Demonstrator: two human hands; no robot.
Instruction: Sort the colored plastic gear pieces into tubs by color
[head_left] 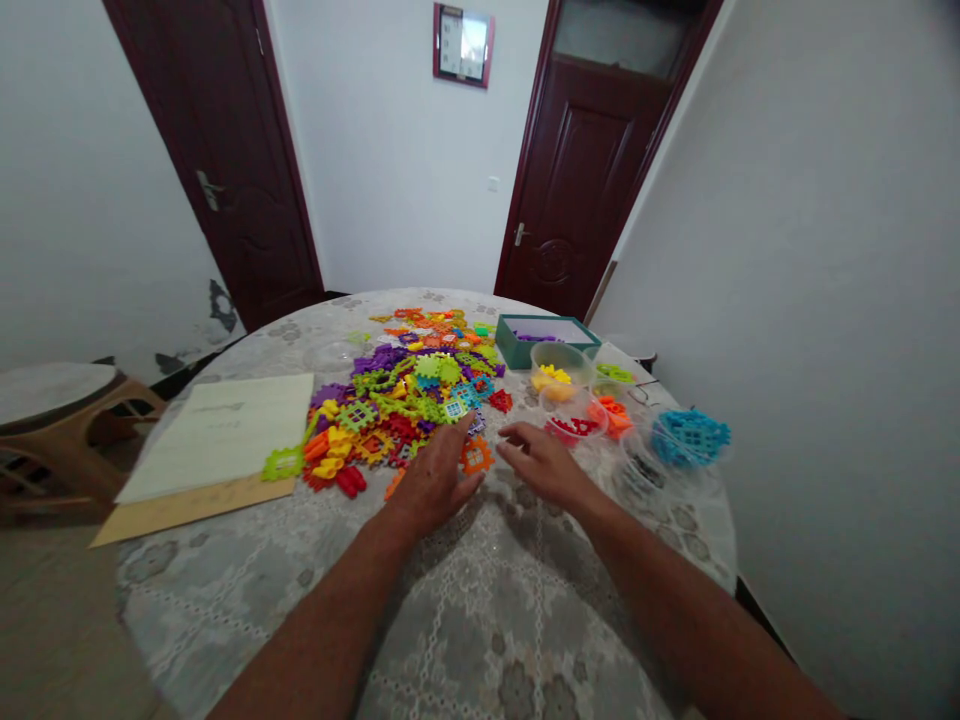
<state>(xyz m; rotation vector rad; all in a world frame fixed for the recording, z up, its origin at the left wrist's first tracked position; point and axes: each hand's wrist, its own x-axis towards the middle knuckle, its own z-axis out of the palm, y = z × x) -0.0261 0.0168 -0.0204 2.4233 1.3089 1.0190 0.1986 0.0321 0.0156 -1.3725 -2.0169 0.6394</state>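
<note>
Two bare hands over a round table, its patterned cloth (457,620) bare in the foreground. Left hand (431,478): thumb held away from the fingers, fingers stretched to the near edge of the pile; fingertip contact cannot be told. Right hand (547,464): loosely curled, thumb and fingers apart, nothing seen in it. Orange window piece (478,457) lies between the hands, just beside the left fingers. Light-blue window piece (455,409) at the left fingertips.

Left side: white sheet (225,430) over brown card (191,511); green piece (283,463) at their right edge. Centre: mixed-colour pile (401,400) of plastic pieces, spreading toward the far rim.

Right side, clear tubs sorted by colour: blue pieces (694,437), red pieces (574,427), orange pieces (613,416); farther, yellow pieces (553,377) and green pieces (615,372). Beyond the yellow, green box (517,352) with purple pieces (541,338).

Background: two dark-red doors, left door (202,150) and right door (596,160), with a framed panel (463,45) on the wall between.
</note>
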